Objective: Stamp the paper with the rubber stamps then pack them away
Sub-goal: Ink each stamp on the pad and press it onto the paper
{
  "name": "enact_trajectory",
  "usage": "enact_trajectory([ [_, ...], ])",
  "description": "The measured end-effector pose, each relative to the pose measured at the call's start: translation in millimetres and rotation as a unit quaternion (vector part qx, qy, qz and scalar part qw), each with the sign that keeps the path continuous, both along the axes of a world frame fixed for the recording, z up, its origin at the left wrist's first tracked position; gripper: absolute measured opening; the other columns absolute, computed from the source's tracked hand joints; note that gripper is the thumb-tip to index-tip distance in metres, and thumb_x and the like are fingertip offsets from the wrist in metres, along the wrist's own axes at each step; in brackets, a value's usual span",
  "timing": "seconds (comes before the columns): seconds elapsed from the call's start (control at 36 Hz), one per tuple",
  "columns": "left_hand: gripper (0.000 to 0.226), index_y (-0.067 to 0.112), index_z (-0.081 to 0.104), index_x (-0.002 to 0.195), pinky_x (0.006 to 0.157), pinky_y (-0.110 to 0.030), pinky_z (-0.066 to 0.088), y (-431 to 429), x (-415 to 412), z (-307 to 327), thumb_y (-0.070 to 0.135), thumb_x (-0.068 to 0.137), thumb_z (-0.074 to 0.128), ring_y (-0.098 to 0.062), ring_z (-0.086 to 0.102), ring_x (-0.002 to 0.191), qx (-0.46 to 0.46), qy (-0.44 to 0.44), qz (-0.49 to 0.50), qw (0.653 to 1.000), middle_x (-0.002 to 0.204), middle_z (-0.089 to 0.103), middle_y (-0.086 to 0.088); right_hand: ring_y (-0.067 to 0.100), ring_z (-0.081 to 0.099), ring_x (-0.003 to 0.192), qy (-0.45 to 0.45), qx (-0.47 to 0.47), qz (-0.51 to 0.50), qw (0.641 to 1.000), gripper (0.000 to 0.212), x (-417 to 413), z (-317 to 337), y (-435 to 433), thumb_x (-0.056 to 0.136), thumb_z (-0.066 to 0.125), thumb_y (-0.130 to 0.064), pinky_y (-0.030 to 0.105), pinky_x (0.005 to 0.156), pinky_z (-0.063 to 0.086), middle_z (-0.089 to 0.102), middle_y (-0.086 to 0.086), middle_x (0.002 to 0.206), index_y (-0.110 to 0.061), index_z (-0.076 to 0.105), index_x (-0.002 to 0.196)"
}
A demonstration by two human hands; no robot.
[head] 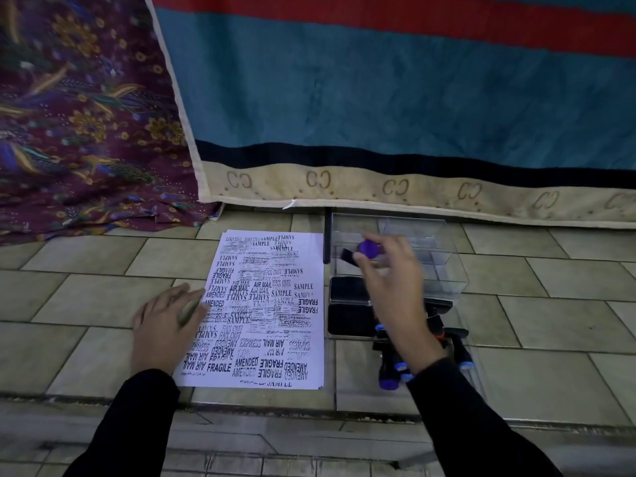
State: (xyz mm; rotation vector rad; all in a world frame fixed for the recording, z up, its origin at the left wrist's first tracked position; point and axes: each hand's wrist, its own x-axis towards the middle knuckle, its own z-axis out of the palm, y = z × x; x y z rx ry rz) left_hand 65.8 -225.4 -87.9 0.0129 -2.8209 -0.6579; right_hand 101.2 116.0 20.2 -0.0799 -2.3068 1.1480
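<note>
Centre right, my right hand (392, 280) pinches a purple-handled black rubber stamp (370, 248) over the clear plastic box (444, 270); my flat left hand (168, 325) presses the stamped white paper (268, 304).

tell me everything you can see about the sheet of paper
The paper is a white sheet lying flat on the tiled floor, almost covered in black prints facing many ways: SAMPLE, FRAGILE, AIR MAIL, AMENDED, EXPRESS. Extra edges at its near corner suggest more sheets beneath. The left hand rests its fingertips on the left edge.
</note>
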Motion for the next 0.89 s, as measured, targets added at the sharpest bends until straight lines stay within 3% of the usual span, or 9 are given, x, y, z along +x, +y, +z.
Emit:
enact_trajectory([
  [0.06,0.052,0.036,0.066,0.118,0.11,-0.041,0.021,-1,-1,-1,0.063,0.083,0.039,-0.018,0.045,0.128,0.005,0.003,0.0,1.0,0.135,0.057,0.008,-0.008,0.056,0.081,0.019,0.005,-0.023,1.0,0.03,21,8,18,0.082,0.067,-0.023,0.003,0.069,0.046,0.051,-0.023,0.097,-0.03,0.061,0.111],
  [0.11,0.052,0.036,0.067,0.117,0.11,-0.041,0.022,-1,-1,-1,0.064,0.082,0.039,-0.019,0.046,0.128,0.012,0.005,0.001,1.0,0.134,0.057,0.008,-0.006,0.059,0.078,0.033,-0.002,-0.04,0.999,0.028,43,12,36,0.081,0.07,-0.02,0.004,0.067,0.047,0.056,-0.013,0.096,-0.032,0.06,0.104],
  [0.28,0.055,0.035,0.067,0.118,0.11,-0.04,0.022,0,0,0,0.065,0.08,0.039,-0.019,0.046,0.128,0.014,0.007,0.004,1.0,0.134,0.057,0.007,0.004,0.064,0.087,0.003,-0.05,-0.091,0.995,0.027,103,-10,85,0.08,0.069,-0.005,0.006,0.076,0.05,0.063,0.003,0.098,-0.023,0.059,0.097],
  [0.39,0.056,0.034,0.067,0.117,0.111,-0.041,0.021,1,1,0,0.064,0.08,0.04,-0.02,0.046,0.128,0.016,0.008,0.003,1.0,0.134,0.057,0.006,0.0,0.061,0.089,-0.027,-0.041,-0.134,0.99,0.022,127,-34,100,0.082,0.066,0.0,0.001,0.073,0.047,0.063,0.007,0.095,-0.014,0.063,0.097],
  [0.47,0.051,0.035,0.067,0.117,0.111,-0.042,0.02,1,1,0,0.061,0.081,0.043,-0.02,0.047,0.128,0.015,0.007,0.001,1.0,0.135,0.057,0.005,0.0,0.06,0.087,-0.019,-0.03,-0.138,0.99,0.025,135,-48,97,0.079,0.066,0.006,0.008,0.078,0.051,0.059,0.001,0.093,-0.012,0.063,0.097],
  [0.56,0.048,0.035,0.067,0.118,0.111,-0.041,0.02,-1,1,-1,0.058,0.082,0.046,-0.02,0.046,0.129,0.015,0.003,-0.001,1.0,0.136,0.056,0.005,0.005,0.061,0.082,-0.016,0.012,-0.139,0.99,0.027,139,-58,94,0.076,0.07,0.007,0.022,0.081,0.054,0.057,0.001,0.092,-0.01,0.065,0.096],
  [0.72,0.053,0.034,0.067,0.118,0.111,-0.042,0.021,1,1,1,0.061,0.08,0.042,-0.02,0.046,0.128,0.016,0.002,-0.002,1.0,0.135,0.057,0.005,0.019,0.06,0.078,-0.064,0.131,-0.144,0.979,0.031,138,-68,93,0.067,0.076,0.009,0.008,0.076,0.038,0.057,0.005,0.093,-0.008,0.066,0.091],
  [0.83,0.053,0.035,0.067,0.118,0.111,-0.041,0.021,1,2,3,0.061,0.08,0.042,-0.02,0.046,0.129,0.017,0.003,0.001,1.0,0.135,0.057,0.006,0.022,0.058,0.077,-0.088,0.147,-0.139,0.975,0.032,137,-69,92,0.067,0.074,0.012,0.01,0.07,0.036,0.057,0.005,0.092,-0.007,0.064,0.089],
  [0.89,0.053,0.036,0.066,0.119,0.11,-0.041,0.021,2,2,3,0.061,0.08,0.042,-0.02,0.046,0.129,0.018,0.004,0.001,1.0,0.135,0.057,0.006,0.025,0.057,0.076,-0.1,0.163,-0.138,0.972,0.031,136,-68,92,0.066,0.073,0.013,0.018,0.068,0.035,0.058,0.007,0.089,-0.007,0.063,0.087],
])
